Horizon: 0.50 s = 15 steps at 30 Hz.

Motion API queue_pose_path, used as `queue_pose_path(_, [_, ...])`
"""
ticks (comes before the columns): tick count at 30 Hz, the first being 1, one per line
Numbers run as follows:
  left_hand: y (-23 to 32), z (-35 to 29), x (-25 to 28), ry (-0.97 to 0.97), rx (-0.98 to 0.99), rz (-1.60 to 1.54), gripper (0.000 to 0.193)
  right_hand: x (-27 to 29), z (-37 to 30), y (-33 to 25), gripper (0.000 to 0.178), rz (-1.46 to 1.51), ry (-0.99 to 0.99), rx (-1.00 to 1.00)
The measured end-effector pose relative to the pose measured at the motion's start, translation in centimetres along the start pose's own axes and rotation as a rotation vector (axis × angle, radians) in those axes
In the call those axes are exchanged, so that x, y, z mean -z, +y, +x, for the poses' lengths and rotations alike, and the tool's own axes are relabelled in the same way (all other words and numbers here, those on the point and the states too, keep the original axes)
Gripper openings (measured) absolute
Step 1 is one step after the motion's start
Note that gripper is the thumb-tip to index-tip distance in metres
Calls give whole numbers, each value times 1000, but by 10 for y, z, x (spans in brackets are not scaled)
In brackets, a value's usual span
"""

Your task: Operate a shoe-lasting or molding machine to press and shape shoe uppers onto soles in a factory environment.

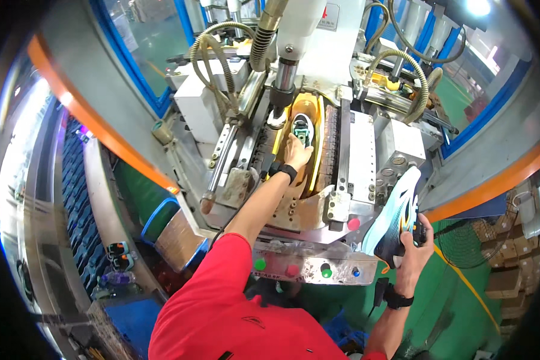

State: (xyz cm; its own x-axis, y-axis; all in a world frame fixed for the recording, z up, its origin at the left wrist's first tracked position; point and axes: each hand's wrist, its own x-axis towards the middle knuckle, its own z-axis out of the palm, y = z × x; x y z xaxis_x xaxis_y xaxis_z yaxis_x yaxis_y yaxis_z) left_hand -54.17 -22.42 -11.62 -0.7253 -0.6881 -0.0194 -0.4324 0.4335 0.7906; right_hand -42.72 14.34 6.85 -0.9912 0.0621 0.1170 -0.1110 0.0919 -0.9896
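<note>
A shoe (303, 127) with a dark and green opening and a pale edge sits in the press's yellow-sided cradle (306, 103). My left hand (297, 151) reaches into the cradle and grips the near part of this shoe; its fingertips are partly hidden. Off to the right, outside the cradle, my right hand (415, 247) is closed round a second shoe (397, 223). That one is tilted, with its light blue sole facing left and up, a dark upper and an orange loop at its lower end.
A metal press rod (286, 75) hangs just left of the cradle. Green and red buttons line the front control panel (306, 267). An orange-edged guard (102, 120) curves along the left. A conveyor (81, 198) and small stand (180, 237) are left; cardboard boxes (504, 282) are right.
</note>
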Motion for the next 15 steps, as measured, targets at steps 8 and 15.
queue_pose_path(8, [-17, -15, 53, -210, 418, -1010, 30, -90, 128, -15, 45, -344, -229, 173])
queue_pose_path(15, [-3, -217, 234, -339, 470, -1163, 42, -306, 177, -3, 45, -1022, -666, 121])
